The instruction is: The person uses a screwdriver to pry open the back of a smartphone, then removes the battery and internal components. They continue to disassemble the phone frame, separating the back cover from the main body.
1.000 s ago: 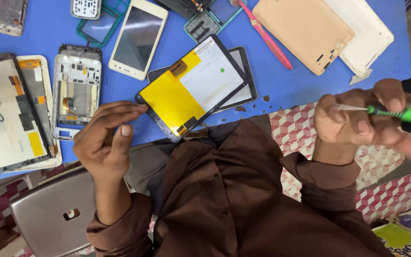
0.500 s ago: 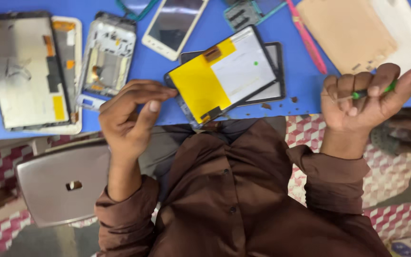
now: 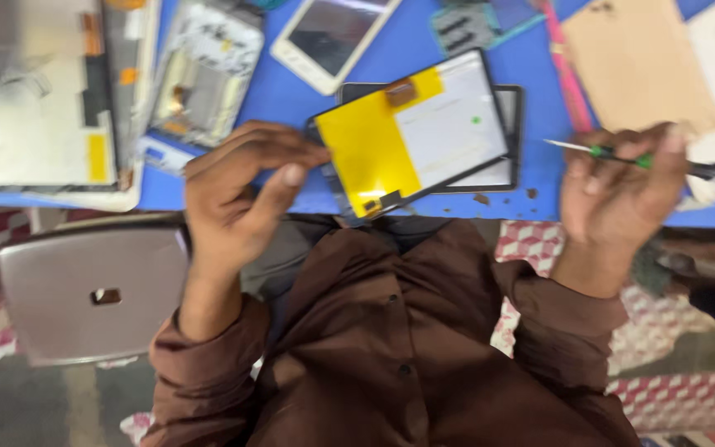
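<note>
Presently, we find the left hand (image 3: 237,203) with its fingers curled loosely, fingertips at the near left corner of the tablet panel (image 3: 411,132); we cannot tell whether that grip is closed on the edge or only touching it. The panel is a flat rectangle, its back half glossy yellow film and half pale grey, with a small orange tab near the top. It lies tilted on a second, dark-framed slab (image 3: 502,136) at the near edge of the blue table (image 3: 291,95).

The right hand (image 3: 618,194) has its grip clamped on a thin screwdriver (image 3: 631,157) with a green collar and metal shaft, held level above the table edge, tip towards the panel.

We count one white phone (image 3: 333,37), one stripped phone frame (image 3: 204,79) showing metal and circuitry, one larger opened chassis (image 3: 43,99) with yellow tape patches, one pink rod-like tool (image 3: 564,70), one tan flat cover (image 3: 639,66). One grey metal stool seat (image 3: 93,290) stands below left.

Against the frame half a second earlier, the screwdriver has turned from steeply raised to nearly level, and the left fingers have closed in on the panel corner.
</note>
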